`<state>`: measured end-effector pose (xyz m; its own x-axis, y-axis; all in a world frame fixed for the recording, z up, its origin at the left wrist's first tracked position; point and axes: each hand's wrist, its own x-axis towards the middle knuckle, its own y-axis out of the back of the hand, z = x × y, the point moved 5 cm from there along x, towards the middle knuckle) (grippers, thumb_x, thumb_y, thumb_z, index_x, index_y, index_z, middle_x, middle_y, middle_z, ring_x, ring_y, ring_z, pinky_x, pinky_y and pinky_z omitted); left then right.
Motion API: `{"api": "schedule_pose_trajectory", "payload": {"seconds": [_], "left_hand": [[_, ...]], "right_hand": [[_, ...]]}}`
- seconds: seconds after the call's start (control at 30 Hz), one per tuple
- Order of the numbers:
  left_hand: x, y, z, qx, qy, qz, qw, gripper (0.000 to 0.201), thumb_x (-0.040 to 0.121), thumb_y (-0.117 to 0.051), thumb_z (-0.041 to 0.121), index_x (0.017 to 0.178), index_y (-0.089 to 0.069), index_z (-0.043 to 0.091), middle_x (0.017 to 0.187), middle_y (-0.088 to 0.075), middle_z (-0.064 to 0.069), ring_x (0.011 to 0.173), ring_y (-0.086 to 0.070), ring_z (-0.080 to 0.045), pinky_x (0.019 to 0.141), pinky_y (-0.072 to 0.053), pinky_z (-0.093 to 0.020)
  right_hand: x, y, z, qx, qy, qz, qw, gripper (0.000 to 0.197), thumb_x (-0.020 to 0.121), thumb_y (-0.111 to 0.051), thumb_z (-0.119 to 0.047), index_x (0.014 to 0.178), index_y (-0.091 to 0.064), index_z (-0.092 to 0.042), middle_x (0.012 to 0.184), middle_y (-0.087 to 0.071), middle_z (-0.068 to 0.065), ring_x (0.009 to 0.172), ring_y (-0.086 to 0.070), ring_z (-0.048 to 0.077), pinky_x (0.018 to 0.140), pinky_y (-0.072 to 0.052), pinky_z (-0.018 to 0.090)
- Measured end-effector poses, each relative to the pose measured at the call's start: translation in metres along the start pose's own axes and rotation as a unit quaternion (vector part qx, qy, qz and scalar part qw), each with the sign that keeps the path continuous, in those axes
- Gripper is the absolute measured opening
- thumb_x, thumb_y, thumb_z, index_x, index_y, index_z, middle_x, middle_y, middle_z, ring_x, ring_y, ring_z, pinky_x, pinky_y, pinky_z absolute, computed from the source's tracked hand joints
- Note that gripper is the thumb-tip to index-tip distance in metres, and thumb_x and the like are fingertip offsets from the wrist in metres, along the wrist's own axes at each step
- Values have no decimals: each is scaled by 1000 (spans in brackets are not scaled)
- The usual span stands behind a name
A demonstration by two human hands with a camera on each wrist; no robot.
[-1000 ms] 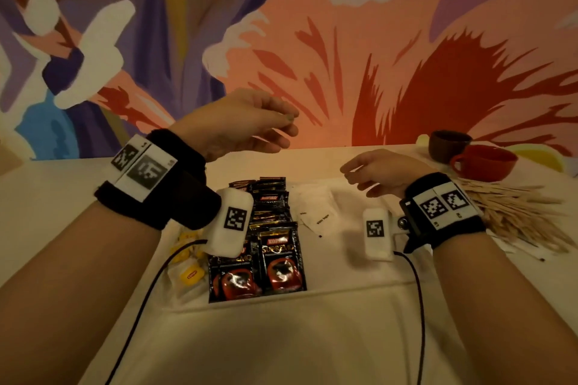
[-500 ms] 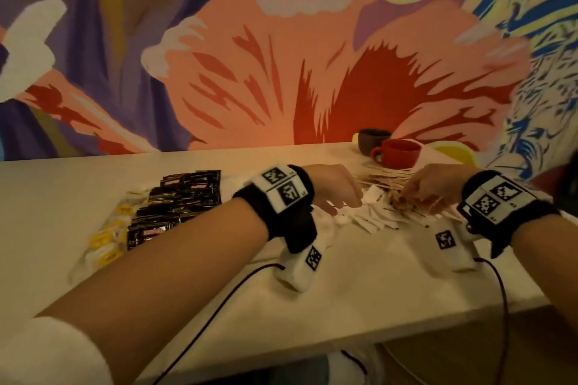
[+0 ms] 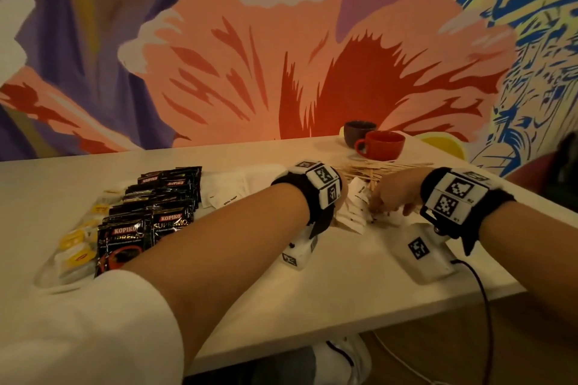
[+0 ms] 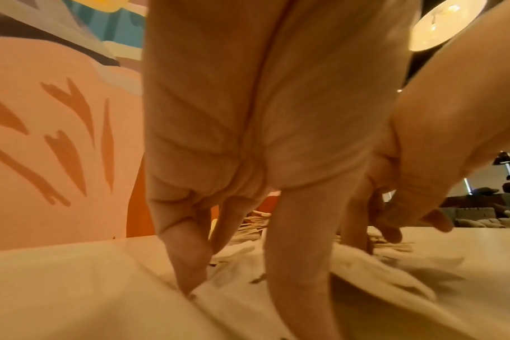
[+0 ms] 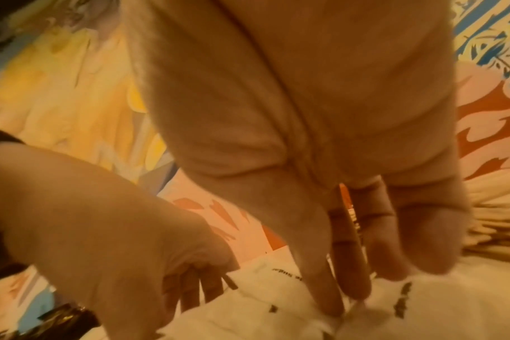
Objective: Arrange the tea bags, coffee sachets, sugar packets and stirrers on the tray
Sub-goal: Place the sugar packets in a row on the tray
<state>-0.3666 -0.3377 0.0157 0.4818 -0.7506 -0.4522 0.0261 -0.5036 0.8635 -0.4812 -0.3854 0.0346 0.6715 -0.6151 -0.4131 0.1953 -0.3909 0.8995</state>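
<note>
A clear tray [image 3: 43,278] at the left holds yellow-tagged tea bags [image 3: 76,255], rows of black coffee sachets [image 3: 150,216] and some white sugar packets [image 3: 228,194]. Right of the tray lies a loose heap of sugar packets [image 3: 356,212], with wooden stirrers [image 3: 375,170] spread behind it. Both hands are down on that heap. My left hand [image 4: 242,287] touches the packets [image 4: 379,271] with straight fingertips. My right hand [image 3: 391,201] pinches a packet [image 5: 277,306] between thumb and fingers [image 5: 326,287]. The wrist bands hide most of both hands in the head view.
A red cup [image 3: 383,145] and a dark cup [image 3: 359,133] stand behind the stirrers, against the painted wall. The table's front edge [image 3: 344,337] runs close below my forearms, and its right end lies just past my right wrist.
Both hands have moved right, from above the tray to the loose packet heap, and have come down onto it. The head view has turned right with them.
</note>
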Motion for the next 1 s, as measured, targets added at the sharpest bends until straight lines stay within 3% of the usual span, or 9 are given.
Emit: {"api": "schedule_pose_trajectory", "payload": {"seconds": [0.07, 0.17, 0.33, 0.47, 0.6, 0.67, 0.73, 0.83, 1.0], "left_hand": [[-4, -1, 1, -18, -9, 9, 1000, 30, 70, -80, 34, 63, -53, 24, 91, -66, 1, 87, -62, -21, 87, -51, -37], [-15, -2, 2, -51, -28, 34, 998, 34, 75, -77, 43, 65, -56, 18, 68, -56, 8, 66, -52, -13, 67, -45, -27], [-33, -3, 11, -225, -78, 23, 971, 30, 84, -70, 28, 110, -68, 13, 65, -62, 10, 83, -59, -18, 62, -43, -24], [-47, -8, 18, -451, -109, -58, 884, 32, 84, -53, -4, 115, -57, -7, 93, -58, -11, 82, -58, -22, 77, -50, -28], [-56, -18, 23, -696, -54, -100, 709, 39, 76, -44, -1, 115, -45, -1, 130, -43, -17, 93, -55, -37, 74, -53, -43], [-54, -22, 20, -742, -40, -94, 663, 27, 84, -44, 5, 111, -43, -2, 122, -51, -22, 87, -58, -38, 83, -50, -46], [-56, -24, 22, -783, -35, -99, 613, 16, 91, -47, 17, 90, -48, 1, 80, -64, -19, 68, -62, -29, 82, -47, -41], [-48, -22, 13, -798, -33, -67, 598, 30, 96, -47, 32, 76, -52, 10, 62, -58, -4, 62, -52, -17, 63, -42, -28], [-48, -8, -33, -804, -65, 116, 580, 16, 102, -37, 16, 95, -51, 11, 90, -58, -9, 72, -56, -19, 47, -47, -21]], "right_hand": [[9, 0, 0, 67, -3, 11, 998, 32, 94, -49, -14, 124, -55, -1, 120, -59, 18, 95, -58, 25, 79, -53, 32], [14, -3, 1, 101, -20, 17, 995, 32, 94, -48, -7, 124, -52, 3, 117, -60, 21, 100, -63, 32, 90, -52, 43], [15, -12, -14, 117, 11, -32, 993, 37, 91, -58, -11, 124, -53, 4, 122, -59, 21, 109, -61, 34, 95, -50, 41], [18, -15, -17, 155, 22, -45, 987, 37, 86, -60, -3, 122, -56, 3, 118, -62, 19, 102, -64, 31, 94, -50, 42], [18, -17, -15, 224, 31, -33, 973, 35, 86, -63, -4, 120, -56, 4, 118, -61, 24, 99, -63, 32, 95, -50, 44], [16, -17, -16, 306, 43, -27, 951, 35, 85, -57, 8, 120, -56, 4, 119, -60, 24, 104, -62, 33, 91, -51, 43], [14, -14, -19, 377, 66, -22, 924, 41, 83, -51, 17, 122, -54, 4, 122, -59, 23, 109, -60, 35, 87, -53, 39], [4, -1, -30, 435, 113, -4, 893, 38, 83, -51, 17, 118, -57, 4, 115, -62, 19, 96, -63, 27, 75, -55, 28], [-10, 26, -40, 558, 167, 52, 811, 27, 86, -44, 16, 102, -63, 5, 100, -62, 14, 86, -62, 22, 68, -58, 22]]}}
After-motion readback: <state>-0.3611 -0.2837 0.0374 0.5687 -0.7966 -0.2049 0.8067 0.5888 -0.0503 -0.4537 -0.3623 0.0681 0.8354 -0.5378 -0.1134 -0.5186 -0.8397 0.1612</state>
